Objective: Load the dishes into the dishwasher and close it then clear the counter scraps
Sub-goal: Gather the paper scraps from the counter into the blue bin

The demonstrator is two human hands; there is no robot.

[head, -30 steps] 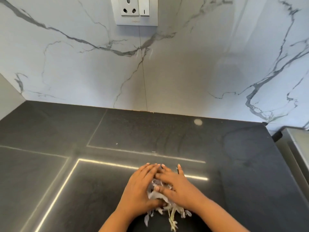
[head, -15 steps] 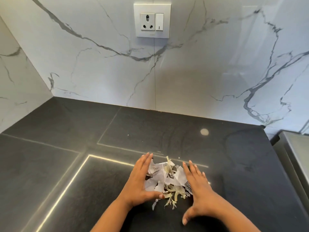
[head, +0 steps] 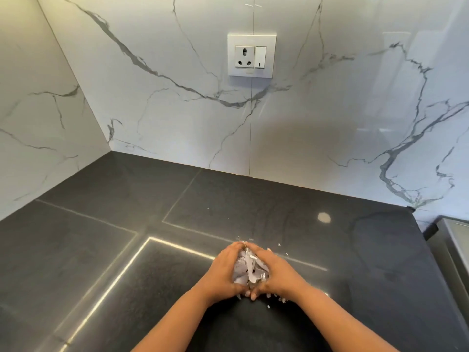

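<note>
A heap of pale scraps (head: pixel 247 269), papery peelings and thin strips, lies on the dark stone counter (head: pixel 127 250). My left hand (head: pixel 223 271) cups the heap from the left and my right hand (head: pixel 275 274) from the right. Both hands press together around the scraps, fingertips meeting at the far side and thumbs at the near side. Only the top of the heap shows between them. A few tiny crumbs (head: pixel 279 245) lie loose just beyond and beside the hands. No dishes or dishwasher are in view.
A white marble backsplash (head: pixel 177 110) rises behind and to the left. A wall socket with switch (head: pixel 251 55) sits above. A steel surface edge (head: pixel 454 240) borders the counter at the right.
Half a second ago my hands were apart on either side of the spread scraps. Now they have closed together around the heap. The view has tilted up.
</note>
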